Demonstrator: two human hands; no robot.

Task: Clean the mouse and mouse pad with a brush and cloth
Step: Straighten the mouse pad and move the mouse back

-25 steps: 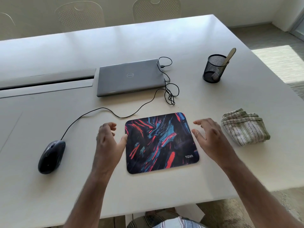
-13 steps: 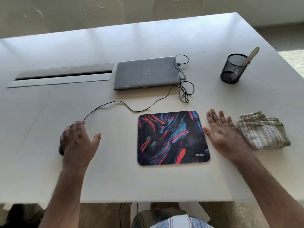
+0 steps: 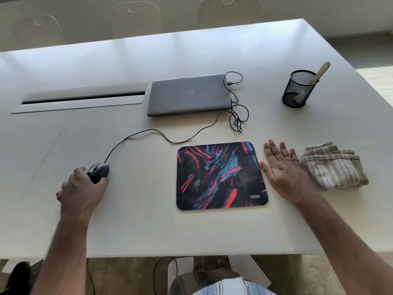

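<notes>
A black wired mouse (image 3: 99, 169) sits at the left of the white table (image 3: 136, 226), and my left hand (image 3: 81, 191) is wrapped around its near end. The dark mouse pad (image 3: 219, 175) with red and blue streaks lies in the middle, flat. My right hand (image 3: 284, 167) rests flat on the table with fingers spread, between the pad's right edge and a folded striped cloth (image 3: 335, 169). A brush handle (image 3: 320, 73) sticks out of a black mesh cup (image 3: 297, 89) at the far right.
A closed grey laptop (image 3: 188, 94) lies behind the pad, with the mouse cable (image 3: 170, 139) looping from its right side. A long cable slot (image 3: 83, 99) runs to the laptop's left. Chairs stand beyond the far edge. My feet show below the near edge.
My left hand went from the pad's left edge out to the mouse and closed around it. My right hand came down flat beside the pad.
</notes>
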